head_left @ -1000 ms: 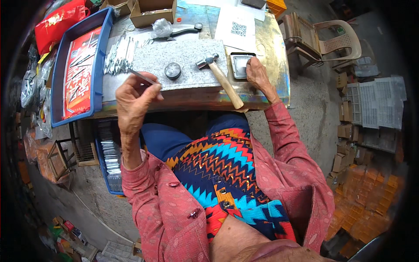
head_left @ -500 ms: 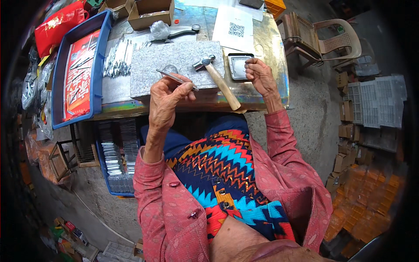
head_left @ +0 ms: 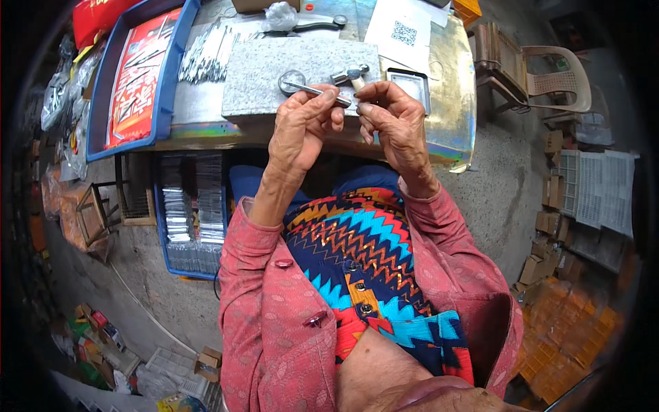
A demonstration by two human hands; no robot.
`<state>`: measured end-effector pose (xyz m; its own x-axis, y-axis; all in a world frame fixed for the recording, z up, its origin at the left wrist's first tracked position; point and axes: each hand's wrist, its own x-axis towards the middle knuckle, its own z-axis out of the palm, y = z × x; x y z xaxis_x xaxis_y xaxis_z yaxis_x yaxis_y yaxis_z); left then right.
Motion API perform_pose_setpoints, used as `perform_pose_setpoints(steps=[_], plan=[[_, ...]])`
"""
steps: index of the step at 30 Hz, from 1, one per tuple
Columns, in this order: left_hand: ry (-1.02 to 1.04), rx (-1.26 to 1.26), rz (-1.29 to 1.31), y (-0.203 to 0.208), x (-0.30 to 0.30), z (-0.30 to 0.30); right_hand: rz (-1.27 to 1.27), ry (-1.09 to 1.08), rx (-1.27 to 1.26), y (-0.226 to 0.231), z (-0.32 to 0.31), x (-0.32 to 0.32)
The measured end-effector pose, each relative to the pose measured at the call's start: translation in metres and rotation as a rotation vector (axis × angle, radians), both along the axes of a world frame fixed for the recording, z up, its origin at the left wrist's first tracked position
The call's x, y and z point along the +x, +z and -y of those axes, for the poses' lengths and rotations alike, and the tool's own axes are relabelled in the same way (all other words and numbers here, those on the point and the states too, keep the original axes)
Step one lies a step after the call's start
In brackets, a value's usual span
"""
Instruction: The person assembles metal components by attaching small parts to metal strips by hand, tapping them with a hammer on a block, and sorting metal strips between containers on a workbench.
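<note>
My left hand (head_left: pixel 300 130) is closed around a slender, shiny metal tool (head_left: pixel 331 95), whose exact kind I cannot make out. Its tip points right, toward my right hand (head_left: pixel 398 123). The fingers of that hand are pinched together close to the tip, and whatever small thing they hold is too hidden to name. Both hands hover at the front edge of a grey speckled stone slab (head_left: pixel 254 65). On the slab lie a round ring-shaped object (head_left: pixel 292 77) and a hammer (head_left: pixel 350 73), its wooden handle mostly hidden behind my right hand.
Beside the slab sits a dark-rimmed square tray (head_left: pixel 427 93). Leftward are a pile of slim metal pieces (head_left: pixel 206 58) and a blue bin (head_left: pixel 171 75) holding similar ones. A black-handled tool (head_left: pixel 316 27) lies behind. Below the table stands another blue crate (head_left: pixel 195 264); a chair (head_left: pixel 556 79) stands right.
My right hand has come from the square tray leftward to the tip of the metal tool. My left hand keeps its hold. The whole view has shifted, with the table now higher in it.
</note>
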<state>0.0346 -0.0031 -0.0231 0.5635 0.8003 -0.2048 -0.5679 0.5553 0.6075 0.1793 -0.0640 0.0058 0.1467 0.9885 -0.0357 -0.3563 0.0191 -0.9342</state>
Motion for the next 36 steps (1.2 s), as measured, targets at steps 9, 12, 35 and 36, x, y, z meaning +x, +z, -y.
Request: perform_pose_setpoints(steps=[9,12,35,36], plan=[[0.002,-0.128,0.171,-0.001,0.0,0.007,0.008,-0.02,0.053,-0.002,0.001,-0.011],[0.0,-0.146,0.185,-0.001,0.0,0.007,0.011,-0.042,0.053,-0.003,0.0,-0.011],[0.037,0.219,-0.202,0.01,0.014,0.013,0.478,-0.176,0.15,-0.011,0.014,0.0],[0.057,0.305,-0.29,0.014,0.015,0.015,0.536,-0.201,0.169,-0.013,0.015,0.0]])
